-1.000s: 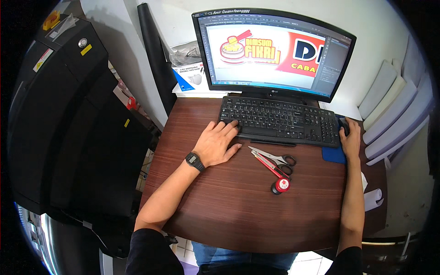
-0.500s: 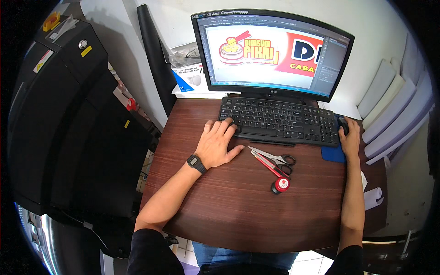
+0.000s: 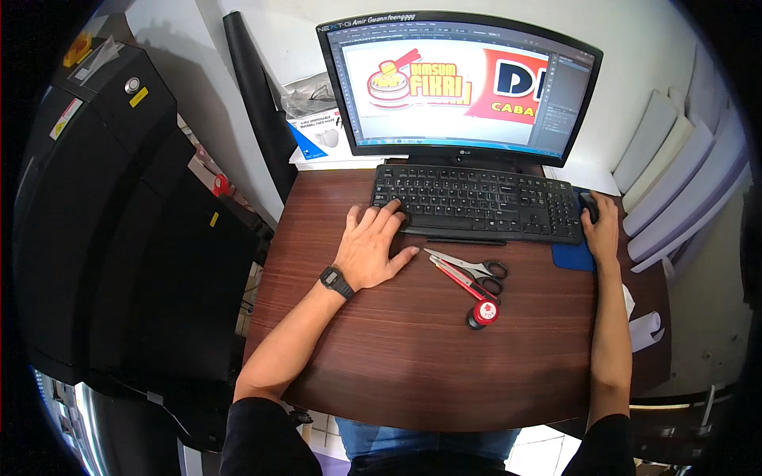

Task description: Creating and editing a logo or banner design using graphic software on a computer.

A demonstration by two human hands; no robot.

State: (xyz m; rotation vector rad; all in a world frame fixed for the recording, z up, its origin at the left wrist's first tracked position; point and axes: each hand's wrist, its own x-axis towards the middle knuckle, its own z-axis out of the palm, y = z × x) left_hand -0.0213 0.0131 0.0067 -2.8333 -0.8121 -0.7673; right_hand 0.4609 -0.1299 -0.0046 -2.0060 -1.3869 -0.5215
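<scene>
My left hand (image 3: 370, 247) lies palm down at the lower left corner of the black keyboard (image 3: 476, 205), fingers spread, with fingertips on the corner keys and the thumb out over the table. A digital watch (image 3: 336, 281) is on that wrist. At the right, my right hand (image 3: 603, 230) is wrapped over a black computer mouse (image 3: 589, 208) on a blue mouse pad (image 3: 573, 257). Behind the keyboard, a monitor (image 3: 460, 87) displays a design program with a food logo and a red banner.
On the brown table (image 3: 397, 357) lie scissors (image 3: 470, 265), a red cutter knife (image 3: 459, 278) and a small round red-and-black object (image 3: 482, 314). A face mask box (image 3: 317, 135) stands behind left. Paper rolls (image 3: 675, 186) lean at the right; a large black machine (image 3: 127, 238) stands left.
The whole view has shifted slightly, so the scene sits a little further left and up. Both hands keep their places on the keyboard and mouse.
</scene>
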